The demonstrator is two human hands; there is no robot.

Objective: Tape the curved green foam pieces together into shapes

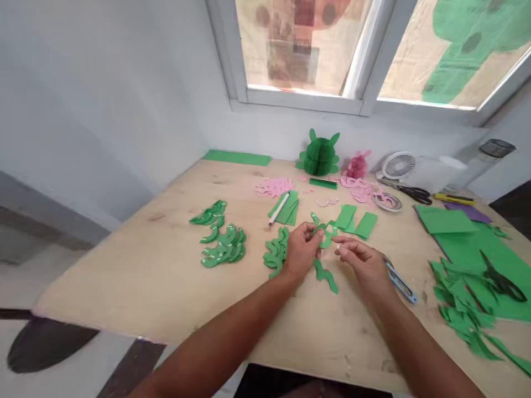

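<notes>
My left hand [305, 247] pinches a curvy green paper cutout [327, 239] between thumb and fingers above the table. Just right of it, my right hand [360, 257] has its thumb and fingertips closed together; a tiny pale bit seems to be at the tips, too small to name. A wavy green paper strip [326, 275] lies below the hands. Beside my left wrist is a pile of wavy green cutouts [274, 251], and further left lies a larger pile with white marks [226, 246]. A light-blue cutter [401, 283] rests by my right wrist.
Green paper scraps [464, 309] and dark-handled scissors [501, 276] lie on green sheets at right. Behind are a white pen [279, 209], pink cutouts [274, 187], a tape roll [388, 202], a green honeycomb paper figure [319, 156], a pink one [357, 165] and a small fan [398, 165].
</notes>
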